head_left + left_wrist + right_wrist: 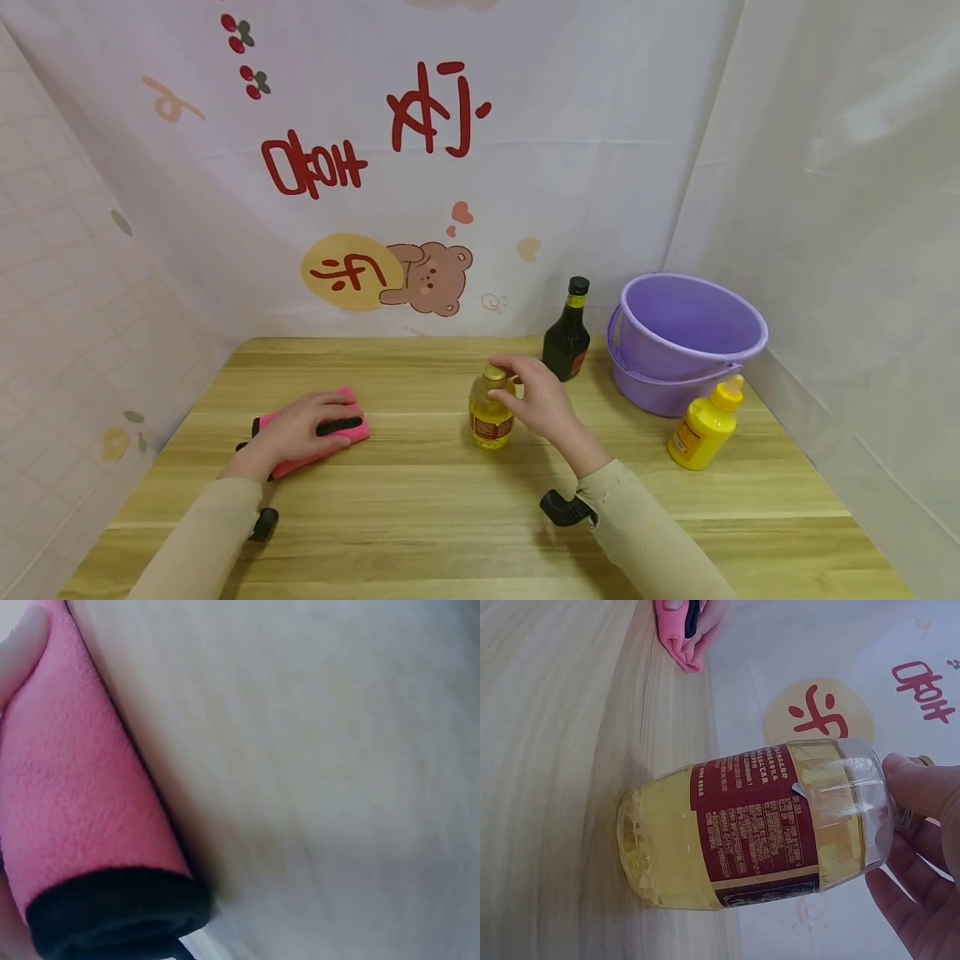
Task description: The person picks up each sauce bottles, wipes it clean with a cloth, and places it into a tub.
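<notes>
On the left of the table, my left hand (306, 427) grips a folded pink fleece cloth (300, 458) with black edging. The left wrist view shows the thumb against the pink cloth (82, 772), whose black-trimmed end faces the camera. My right hand (542, 403) holds a clear bottle of yellow oil (491, 417) by its neck, just under the gold cap. The bottle is upright in the head view; whether its base touches the table I cannot tell. Its red label (754, 817) faces the right wrist camera.
A dark sauce bottle (567, 342) stands behind my right hand. Right of it is a purple bucket (652, 379) with its handle down. A yellow squeeze bottle (703, 427) stands in front of the bucket. Printed white curtains (600, 183) enclose the wooden table (420, 508).
</notes>
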A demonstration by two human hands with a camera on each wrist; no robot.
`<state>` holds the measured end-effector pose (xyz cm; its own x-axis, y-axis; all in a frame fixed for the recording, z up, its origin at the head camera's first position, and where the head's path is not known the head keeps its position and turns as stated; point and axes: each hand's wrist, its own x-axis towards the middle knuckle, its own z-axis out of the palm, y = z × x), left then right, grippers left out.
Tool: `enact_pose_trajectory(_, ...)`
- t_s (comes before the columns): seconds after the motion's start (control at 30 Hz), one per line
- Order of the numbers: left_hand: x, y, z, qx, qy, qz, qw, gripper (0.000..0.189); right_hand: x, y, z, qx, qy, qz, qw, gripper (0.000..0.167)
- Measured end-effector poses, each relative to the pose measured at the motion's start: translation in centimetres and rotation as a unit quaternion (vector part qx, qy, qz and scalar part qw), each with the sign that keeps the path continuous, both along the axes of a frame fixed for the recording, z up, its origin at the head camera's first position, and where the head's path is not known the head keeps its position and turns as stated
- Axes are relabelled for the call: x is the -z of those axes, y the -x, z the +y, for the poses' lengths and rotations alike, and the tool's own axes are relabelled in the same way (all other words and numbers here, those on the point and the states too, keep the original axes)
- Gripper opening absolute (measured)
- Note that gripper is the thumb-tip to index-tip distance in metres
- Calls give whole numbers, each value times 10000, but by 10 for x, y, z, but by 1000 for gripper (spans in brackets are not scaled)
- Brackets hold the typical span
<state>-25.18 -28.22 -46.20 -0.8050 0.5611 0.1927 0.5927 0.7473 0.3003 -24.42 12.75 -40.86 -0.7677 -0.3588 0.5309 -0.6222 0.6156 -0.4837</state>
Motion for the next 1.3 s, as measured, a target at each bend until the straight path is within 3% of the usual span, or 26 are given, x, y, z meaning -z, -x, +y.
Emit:
enact_pose_trajectory(0.17, 1, 0, 1, -117, 85, -24, 9999, 44, 1, 0, 0, -8, 11, 11, 10000, 45)
enact_pose_trajectory(0.77, 2, -3, 16, 62, 26, 1084, 9941, 32, 4, 2, 1, 13, -64, 128, 9999, 44)
enact_pose_trajectory(1.1, 0, -8, 21, -99, -43, 1249, 9921, 30, 2, 0, 0, 49, -167, 300, 9994, 45)
enact_pose_trajectory(1.3, -1, -9, 31, -130, -423, 1480, 9880, 31, 1, 0, 1, 33, -254, 349, 9991, 45)
